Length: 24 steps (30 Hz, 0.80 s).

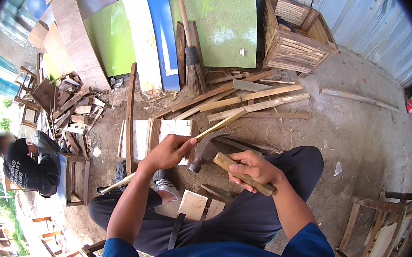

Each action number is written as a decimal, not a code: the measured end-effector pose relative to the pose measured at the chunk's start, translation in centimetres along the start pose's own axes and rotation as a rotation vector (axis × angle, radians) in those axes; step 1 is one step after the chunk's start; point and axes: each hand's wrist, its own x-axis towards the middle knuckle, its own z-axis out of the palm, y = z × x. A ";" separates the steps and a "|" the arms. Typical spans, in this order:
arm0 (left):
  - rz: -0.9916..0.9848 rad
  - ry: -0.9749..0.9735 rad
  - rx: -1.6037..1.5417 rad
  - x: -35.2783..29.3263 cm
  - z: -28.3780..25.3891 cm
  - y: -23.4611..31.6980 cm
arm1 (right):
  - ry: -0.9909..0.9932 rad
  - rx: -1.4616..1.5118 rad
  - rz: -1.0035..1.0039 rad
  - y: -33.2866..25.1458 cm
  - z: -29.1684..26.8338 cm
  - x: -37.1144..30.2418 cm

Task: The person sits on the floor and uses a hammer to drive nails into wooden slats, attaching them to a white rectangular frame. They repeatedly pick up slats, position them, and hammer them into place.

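Observation:
My left hand (169, 152) is closed around a long thin wooden strip (222, 123). The strip slants from beside my left knee up toward the far pile of lumber. In my right hand (254, 169) is a claw hammer (204, 152), gripped by its worn wooden handle. Its dark metal head hangs just right of my left hand, below the strip, and I cannot tell whether it touches anything. Under the strip and my left hand lies a pale-faced wooden piece (175, 126) with brown framing. A smaller wooden piece with a light top (193, 205) sits between my legs.
Loose lumber (269, 97) lies ahead, with a broom (192, 69) leaning on green and blue panels. A slatted crate (298, 40) stands far right. Wood scraps (75, 107) are heaped left, near another seated person (34, 165). A wooden frame (375, 236) stands near right.

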 end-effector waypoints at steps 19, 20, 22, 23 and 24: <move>-0.095 0.302 0.272 0.1 -0.2 -0.6 | 0.186 0.133 -0.223 1.9 -1.2 1.5; -0.105 0.306 0.296 0.0 -0.2 -0.3 | 0.181 0.146 -0.211 1.9 -1.2 1.4; -0.128 0.335 0.344 -0.2 -0.1 0.4 | 0.197 0.152 -0.193 1.8 -1.0 1.4; -0.154 0.344 0.375 -0.3 0.0 0.7 | 0.219 0.146 -0.185 1.7 -0.8 1.4; -0.180 0.354 0.406 -0.3 0.0 1.0 | 0.252 0.139 -0.181 1.6 -0.5 1.5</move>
